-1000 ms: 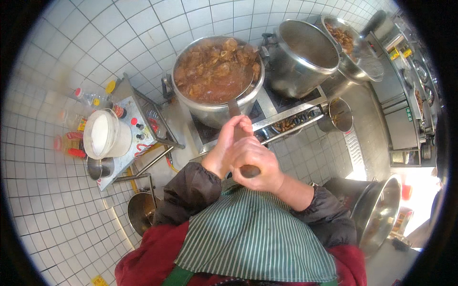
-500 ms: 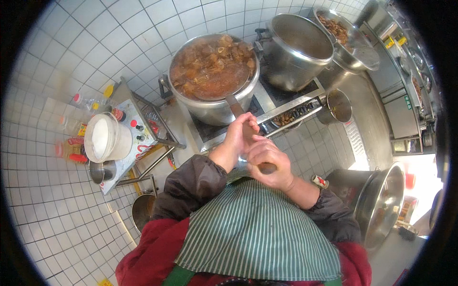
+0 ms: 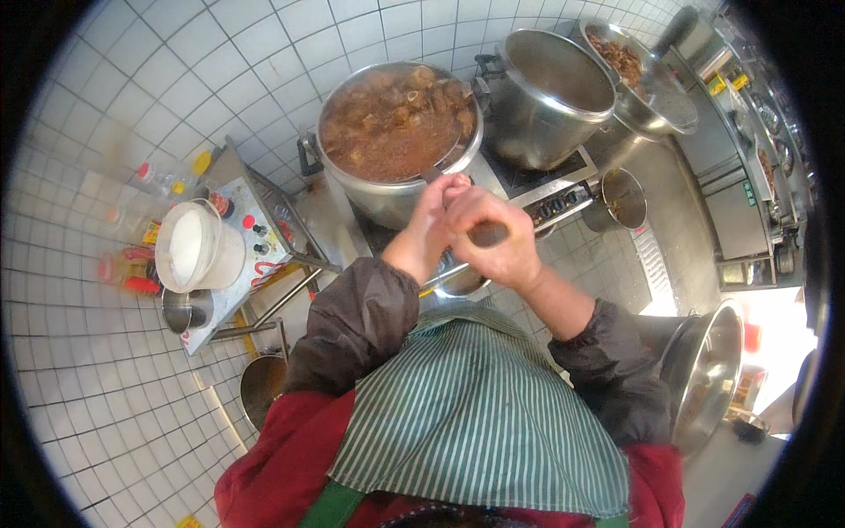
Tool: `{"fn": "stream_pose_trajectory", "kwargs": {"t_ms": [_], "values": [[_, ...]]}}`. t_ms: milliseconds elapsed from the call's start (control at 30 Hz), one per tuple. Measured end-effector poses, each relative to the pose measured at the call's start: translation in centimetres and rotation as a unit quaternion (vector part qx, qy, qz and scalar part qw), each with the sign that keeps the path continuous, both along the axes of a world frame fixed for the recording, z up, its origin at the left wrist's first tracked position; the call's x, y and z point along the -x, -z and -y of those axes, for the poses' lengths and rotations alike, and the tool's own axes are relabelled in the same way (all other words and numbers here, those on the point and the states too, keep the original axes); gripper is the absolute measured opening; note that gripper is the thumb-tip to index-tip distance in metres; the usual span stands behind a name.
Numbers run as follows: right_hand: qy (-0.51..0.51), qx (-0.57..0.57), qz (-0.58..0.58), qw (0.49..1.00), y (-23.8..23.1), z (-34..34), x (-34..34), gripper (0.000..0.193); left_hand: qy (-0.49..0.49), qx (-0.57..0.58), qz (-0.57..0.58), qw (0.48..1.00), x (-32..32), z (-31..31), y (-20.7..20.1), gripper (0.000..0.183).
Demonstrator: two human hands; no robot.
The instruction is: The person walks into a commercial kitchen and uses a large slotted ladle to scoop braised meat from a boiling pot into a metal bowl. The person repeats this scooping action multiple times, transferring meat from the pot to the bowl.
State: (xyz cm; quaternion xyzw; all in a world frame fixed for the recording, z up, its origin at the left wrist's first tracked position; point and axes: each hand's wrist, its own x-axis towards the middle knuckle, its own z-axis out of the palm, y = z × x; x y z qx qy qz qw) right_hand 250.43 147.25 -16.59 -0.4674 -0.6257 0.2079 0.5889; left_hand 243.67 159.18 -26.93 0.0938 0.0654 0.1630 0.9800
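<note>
A large steel pot [image 3: 361, 187] holds brown stew [image 3: 387, 119] with chunks of meat and bone in red-brown liquid. Both hands are closed around a long-handled tool with a brown wooden handle [image 3: 489, 233], its end facing up toward me. My left hand [image 3: 424, 238] grips lower on the handle, close to the pot's near rim. Higher up, my right hand [image 3: 503, 255] wraps the handle near its end. The tool's head is sunk in the stew, so I cannot tell its shape.
A second steel pot [image 3: 546, 119] stands right of the first on the stove. Beyond it sits a basin of brown food pieces [image 3: 616, 62]. A white tub [image 3: 227, 260] and bottles crowd the left-hand table. A large steel basin [image 3: 709, 378] is at my right.
Both hands have moved forward and the handle's end has risen, so the handle stands steeper. The heaped meat at the pot's far side has sunk lower and more liquid shows.
</note>
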Motion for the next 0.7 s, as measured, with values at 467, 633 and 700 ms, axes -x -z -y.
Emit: {"fn": "stream_pose_trajectory", "kwargs": {"t_ms": [467,633,700], "values": [[-0.003,-0.053,-0.037,0.998,-1.0,4.8,0.0,0.021,-0.002,0.090,-0.142,0.986,0.2,3.7,-3.3,0.028],[-0.012,-0.051,-0.022,0.998,1.0,4.7,-0.9,0.021,-0.033,0.098,-0.162,0.981,-0.9,3.5,-1.3,0.022],[-0.019,-0.049,-0.022,0.998,1.6,4.5,-1.3,0.020,-0.049,0.090,-0.182,0.978,-1.1,3.6,-0.7,0.020]]}}
